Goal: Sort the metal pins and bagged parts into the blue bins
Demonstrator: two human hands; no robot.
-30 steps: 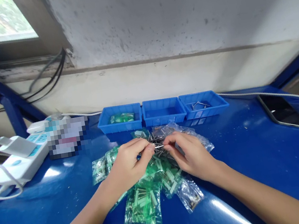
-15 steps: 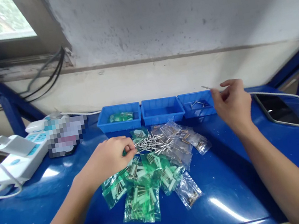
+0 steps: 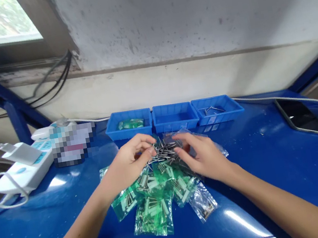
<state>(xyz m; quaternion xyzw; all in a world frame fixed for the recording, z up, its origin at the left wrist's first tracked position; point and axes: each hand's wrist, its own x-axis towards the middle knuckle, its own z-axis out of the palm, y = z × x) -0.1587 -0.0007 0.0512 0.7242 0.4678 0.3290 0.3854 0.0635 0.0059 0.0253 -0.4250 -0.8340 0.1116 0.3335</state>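
A pile of thin silvery metal pins that look like nails [image 3: 164,149] lies among the small bags. My left hand [image 3: 134,155] is at the pile's left side, thumb and forefinger apart, nothing visible between them. From the right, my right hand [image 3: 203,154] reaches over the pile with thumb and forefinger spread around its edge. Green-tinted bags [image 3: 154,211] holding screws and pale plugs spread in front of the pile. A clear bag [image 3: 202,201] with brass-coloured pieces lies at their right. More clear bags are partly hidden under my right hand.
Three blue bins stand along the wall: the left bin [image 3: 131,133] holds green bags, the middle bin [image 3: 177,125] shows a bare floor, and the right bin [image 3: 222,117] has a few pins. A power strip [image 3: 19,177] stands left; a phone [image 3: 301,116] lies right.
My right hand has come from above the right bin, where it pinched a thin pin, down to the pile; no pin shows in it. My left fingers have parted and shifted slightly right.
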